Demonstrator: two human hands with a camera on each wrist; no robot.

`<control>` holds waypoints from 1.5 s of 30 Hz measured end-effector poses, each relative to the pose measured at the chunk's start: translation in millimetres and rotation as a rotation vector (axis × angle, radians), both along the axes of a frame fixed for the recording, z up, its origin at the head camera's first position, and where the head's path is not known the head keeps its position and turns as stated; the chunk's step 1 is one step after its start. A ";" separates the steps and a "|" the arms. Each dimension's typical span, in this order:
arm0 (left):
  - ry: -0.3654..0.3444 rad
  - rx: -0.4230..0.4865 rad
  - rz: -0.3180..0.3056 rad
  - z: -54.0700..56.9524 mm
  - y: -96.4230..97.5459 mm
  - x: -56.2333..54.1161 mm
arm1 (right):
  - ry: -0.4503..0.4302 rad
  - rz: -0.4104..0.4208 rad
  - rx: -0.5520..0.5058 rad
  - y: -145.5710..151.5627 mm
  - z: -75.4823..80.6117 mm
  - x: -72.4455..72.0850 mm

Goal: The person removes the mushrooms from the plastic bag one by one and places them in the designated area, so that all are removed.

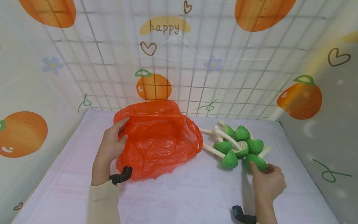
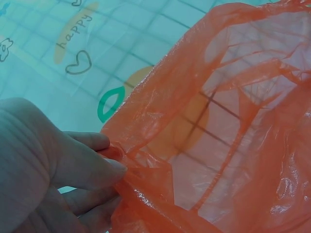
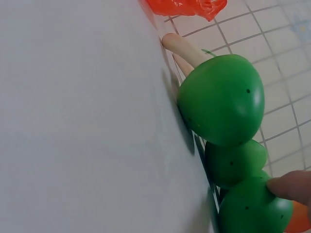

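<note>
A thin red plastic bag (image 1: pixel 156 140) lies spread on the left half of the table, its mouth held apart. My left hand (image 1: pixel 113 141) pinches the bag's left rim between thumb and fingers, as the left wrist view shows with the bag edge (image 2: pixel 114 153) caught there. To the right sits a pile of toy mushrooms (image 1: pixel 230 159) with green dotted caps and cream stems. My right hand (image 1: pixel 269 180) grips the green cap of the nearest mushroom (image 1: pixel 255 161) at the pile's front right. In the right wrist view a fingertip presses on that cap (image 3: pixel 252 206).
The table (image 1: pixel 179 199) has a pale cover. A white wire grid (image 1: pixel 195 84) behind a printed sheet with oranges stands at the back, and printed cloth walls rise at both sides. Two mushroom stems reach the bag's right edge.
</note>
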State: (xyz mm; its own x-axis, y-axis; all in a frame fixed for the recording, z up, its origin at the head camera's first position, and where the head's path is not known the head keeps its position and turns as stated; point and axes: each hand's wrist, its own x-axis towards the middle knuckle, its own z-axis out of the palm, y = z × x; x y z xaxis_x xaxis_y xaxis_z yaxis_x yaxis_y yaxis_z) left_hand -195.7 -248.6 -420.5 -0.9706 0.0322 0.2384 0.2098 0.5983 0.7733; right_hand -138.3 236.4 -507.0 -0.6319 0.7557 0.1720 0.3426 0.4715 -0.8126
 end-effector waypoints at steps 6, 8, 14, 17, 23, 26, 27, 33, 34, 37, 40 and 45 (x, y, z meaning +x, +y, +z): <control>-0.003 0.004 -0.001 -0.2 -1.0 -0.4 | 0.004 0.012 0.004 0.9 -2.8 -0.1; -0.008 0.007 -0.001 -0.4 -1.2 -0.1 | -0.002 0.014 -0.012 0.9 -2.4 -0.4; -0.018 0.012 0.003 -1.1 -0.8 0.0 | -0.034 0.015 -0.044 1.4 -0.5 1.6; -0.024 0.007 0.008 -0.8 -1.2 0.0 | -0.033 0.012 -0.041 2.0 -0.9 2.2; -0.046 0.002 0.019 -0.3 -1.7 0.0 | -0.012 0.003 -0.041 1.6 -2.7 1.9; -0.044 -0.001 0.022 -0.4 -2.2 -0.7 | -0.002 0.002 -0.040 1.2 -1.6 1.4; -0.041 -0.002 0.024 -0.4 -2.4 -0.7 | -0.003 0.001 -0.038 1.0 -1.1 1.2; -0.012 -0.003 0.025 -2.3 -3.8 0.2 | -0.002 -0.002 -0.054 0.4 6.4 1.6; -0.006 -0.002 0.025 -2.6 -4.0 0.3 | 0.007 -0.001 -0.053 0.4 8.7 1.8; 0.016 0.010 0.028 -2.5 -4.7 0.8 | 0.052 -0.003 -0.037 -1.8 17.8 2.2; 0.031 0.024 0.035 -2.6 -5.0 1.2 | 0.120 0.009 -0.019 -6.7 29.2 1.5; 0.069 0.021 0.028 -3.1 -6.2 2.2 | 0.207 0.094 0.005 -16.9 48.6 -4.4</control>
